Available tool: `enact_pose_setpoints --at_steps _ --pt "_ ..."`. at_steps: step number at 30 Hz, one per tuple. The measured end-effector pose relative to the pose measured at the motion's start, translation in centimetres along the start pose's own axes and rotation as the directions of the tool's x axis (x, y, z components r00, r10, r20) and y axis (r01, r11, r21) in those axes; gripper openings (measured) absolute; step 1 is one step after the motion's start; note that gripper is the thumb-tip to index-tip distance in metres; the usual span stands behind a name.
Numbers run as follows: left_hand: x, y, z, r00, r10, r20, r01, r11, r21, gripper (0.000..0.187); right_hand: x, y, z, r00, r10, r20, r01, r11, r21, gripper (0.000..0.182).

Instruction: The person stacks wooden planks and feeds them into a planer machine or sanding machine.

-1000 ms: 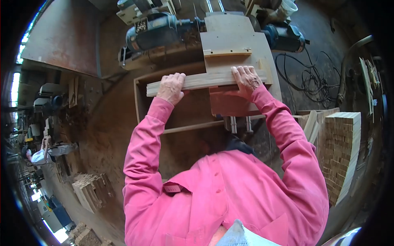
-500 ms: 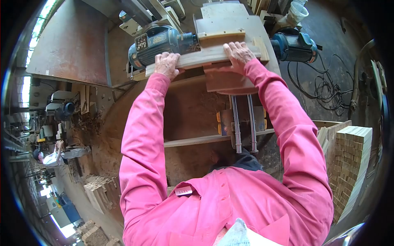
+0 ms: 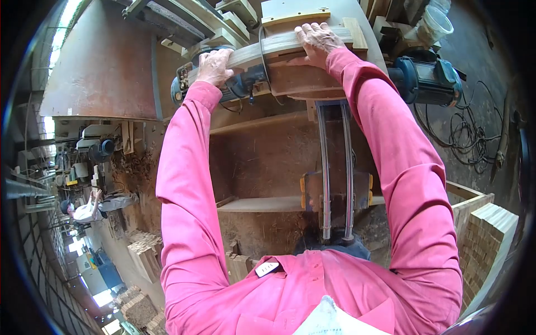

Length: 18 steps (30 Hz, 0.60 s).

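A pale wooden board (image 3: 283,42) lies crosswise on the sliding table (image 3: 310,84) of a saw, against a wooden fence (image 3: 296,17). My left hand (image 3: 214,68) is wrapped over the board's left end. My right hand (image 3: 318,43) grips it further right, with fingers over the far edge and thumb on the near side. Between the hands, nearer the left, a thin round blade (image 3: 263,53) stands edge-on across the board. A small wood block (image 3: 355,33) sits at the board's right end.
Blue motors flank the table, one (image 3: 240,84) partly behind my left hand and another (image 3: 427,81) at right. Two metal rails (image 3: 336,167) run toward my body. Stacked wood strips (image 3: 491,240) stand at right, cables (image 3: 469,128) lie beyond. Another person (image 3: 89,211) works far left.
Both hands and the board have moved away from my body with the sliding table. The blade now crosses the board's line. More of the rails shows, and the head view has shifted.
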State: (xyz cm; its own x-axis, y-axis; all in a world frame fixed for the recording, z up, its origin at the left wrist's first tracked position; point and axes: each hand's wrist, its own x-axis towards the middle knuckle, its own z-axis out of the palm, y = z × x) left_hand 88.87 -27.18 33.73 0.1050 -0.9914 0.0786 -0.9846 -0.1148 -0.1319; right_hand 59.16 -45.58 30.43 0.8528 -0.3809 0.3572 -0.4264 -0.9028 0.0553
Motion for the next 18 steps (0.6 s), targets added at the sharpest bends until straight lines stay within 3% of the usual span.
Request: enact_pose_setpoints --at_steps 2,6,8,12,14,18 --pt "0.0 0.4 -0.1 0.999 -0.033 -0.008 0.033 0.999 0.034 0.058 1.4 0.8 0.4 0.999 0.026 0.018 -0.026 0.999 -0.019 0.096" --pt "-3.8 1.1 -0.3 0.970 -0.092 -0.225 0.104 0.994 0.040 0.063 2.7 1.5 0.7 0.999 0.041 -0.010 -0.041 0.999 -0.017 0.091" --pt "-8.0 1.2 0.1 0.965 -0.108 -0.240 0.108 0.994 -0.015 0.063 2.7 1.5 1.2 0.998 0.049 -0.028 -0.050 0.998 -0.025 0.090" --pt "-18.6 3.0 2.2 0.946 -0.171 -0.275 0.148 0.984 -0.104 0.061 2.2 1.4 0.2 0.993 0.061 0.097 -0.055 0.996 -0.063 0.095" --pt "-24.2 4.0 3.6 0.951 -0.233 -0.201 0.201 0.965 -0.168 0.061 1.5 0.7 0.8 0.999 0.046 0.005 -0.046 0.999 -0.026 0.084" --pt "-33.4 7.6 3.5 0.913 -0.407 -0.009 0.382 0.864 -0.329 0.064 -1.0 -1.5 -1.6 0.995 0.047 0.085 -0.046 0.999 -0.008 0.084"
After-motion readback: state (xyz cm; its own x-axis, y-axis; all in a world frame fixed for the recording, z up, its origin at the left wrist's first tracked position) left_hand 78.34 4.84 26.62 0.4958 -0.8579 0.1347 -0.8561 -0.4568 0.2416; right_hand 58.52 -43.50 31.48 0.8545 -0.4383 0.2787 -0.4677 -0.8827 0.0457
